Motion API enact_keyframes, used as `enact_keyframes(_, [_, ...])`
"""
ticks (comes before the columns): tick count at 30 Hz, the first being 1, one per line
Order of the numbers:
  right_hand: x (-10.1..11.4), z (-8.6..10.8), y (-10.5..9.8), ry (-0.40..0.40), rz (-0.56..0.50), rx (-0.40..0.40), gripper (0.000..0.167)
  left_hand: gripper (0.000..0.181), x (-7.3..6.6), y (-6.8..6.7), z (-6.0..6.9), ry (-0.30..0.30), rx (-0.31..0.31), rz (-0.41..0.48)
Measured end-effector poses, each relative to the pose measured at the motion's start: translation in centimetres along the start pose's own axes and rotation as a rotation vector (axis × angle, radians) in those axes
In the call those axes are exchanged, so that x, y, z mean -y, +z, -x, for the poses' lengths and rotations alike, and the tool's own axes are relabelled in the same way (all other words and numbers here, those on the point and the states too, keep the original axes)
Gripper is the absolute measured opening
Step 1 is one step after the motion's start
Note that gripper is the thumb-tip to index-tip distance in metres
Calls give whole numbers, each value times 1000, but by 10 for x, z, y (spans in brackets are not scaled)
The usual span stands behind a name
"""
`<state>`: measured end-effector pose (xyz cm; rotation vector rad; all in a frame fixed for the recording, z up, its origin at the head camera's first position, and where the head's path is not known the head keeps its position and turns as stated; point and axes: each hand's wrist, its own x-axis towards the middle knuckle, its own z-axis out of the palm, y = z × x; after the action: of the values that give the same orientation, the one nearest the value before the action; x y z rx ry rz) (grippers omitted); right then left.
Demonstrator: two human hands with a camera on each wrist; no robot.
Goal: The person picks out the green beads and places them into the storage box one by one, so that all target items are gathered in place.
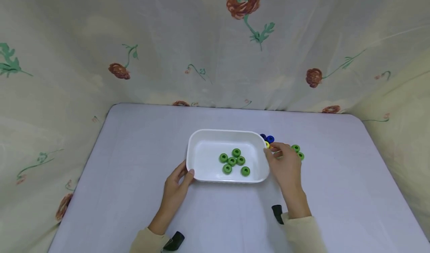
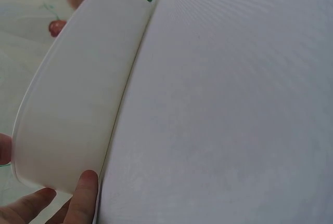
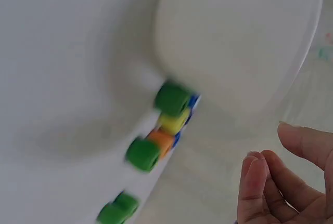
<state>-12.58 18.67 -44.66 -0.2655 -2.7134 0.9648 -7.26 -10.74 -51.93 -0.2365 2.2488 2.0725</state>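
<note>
Two blue beads (image 1: 270, 139), roughly 11 o'clock from your empty, nearer right hand (image 1: 285, 165) — left hand (image 1: 176, 187) grips the tray (image 1: 206, 148), long axis 9-to-3.

The head view looks forward and down across the table (image 1: 218, 223), far enough back to frame the left hand (image 1: 176, 187), right hand (image 1: 287, 167) and floral cloth (image 1: 168, 29). Both wrist views sit close and sideways: the left along the tray's (image 1: 205, 152) near wall, the right facing its opposite end. Head and right wrist share the coloured rings (image 1: 270, 139) outside it, though blur probably hides some detail.
</note>
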Motion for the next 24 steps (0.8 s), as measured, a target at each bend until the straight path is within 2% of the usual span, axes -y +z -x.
enact_keyframes(4, [-28, -6, -13, 92, 9, -70, 28, 52, 0, -1, 0, -12, -5, -3])
enact_keyframes(9, [-62, -9, -21, 194, 32, -104, 35, 52, 1, 0, -1, -8, -2, -8])
enact_keyframes(13, [-83, -9, -22, 265, 44, -120, 47, 52, 1, 0, -1, -7, -1, -12])
enact_keyframes(19, [-96, -12, -22, 322, 48, -79, 58, 52, 0, 1, -1, -18, -7, -19])
enact_keyframes(24, [-99, -17, -20, 362, 72, 19, 61, 52, 0, 1, -1, -23, -14, -8])
